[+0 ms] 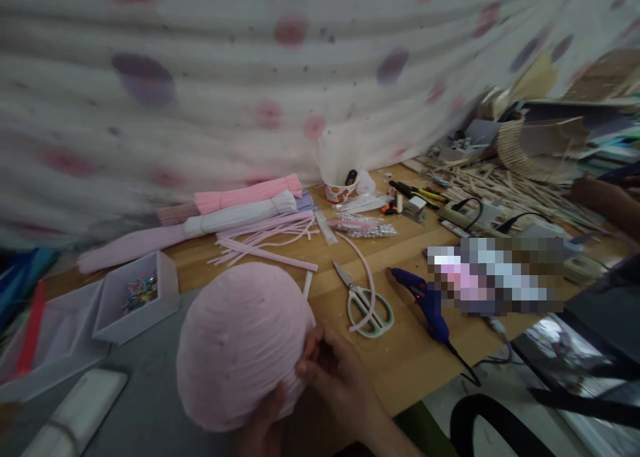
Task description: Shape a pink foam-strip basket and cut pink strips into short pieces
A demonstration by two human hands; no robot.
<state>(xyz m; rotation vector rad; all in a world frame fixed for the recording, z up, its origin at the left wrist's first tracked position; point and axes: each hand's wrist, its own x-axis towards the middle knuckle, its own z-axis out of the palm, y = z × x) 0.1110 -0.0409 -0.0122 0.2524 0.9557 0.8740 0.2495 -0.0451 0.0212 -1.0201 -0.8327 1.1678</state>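
A pale pink dome [240, 344], built up of fuzzy strips wound in rows, is held low in front of me. My left hand [267, 414] grips it from below at its near edge, with most of the fingers hidden. At the dome's right rim, my right hand [337, 377] has its thumb and fingers pinched together; whether a strip end lies between them is hidden. Scissors with pale green handles [370, 310] lie to the right, a loose pink fuzzy strip [367, 264] across them. Beyond the dome are more pink fuzzy strips [270, 244].
A blue glue gun [425, 304] with a cord lies on the wooden table [400, 370]. Bundles of fuzzy stems [250, 194], a paper cup [341, 190] and a bead box [137, 300] stand around. At right are power strips [470, 217], wooden sticks and another person's arm [610, 204].
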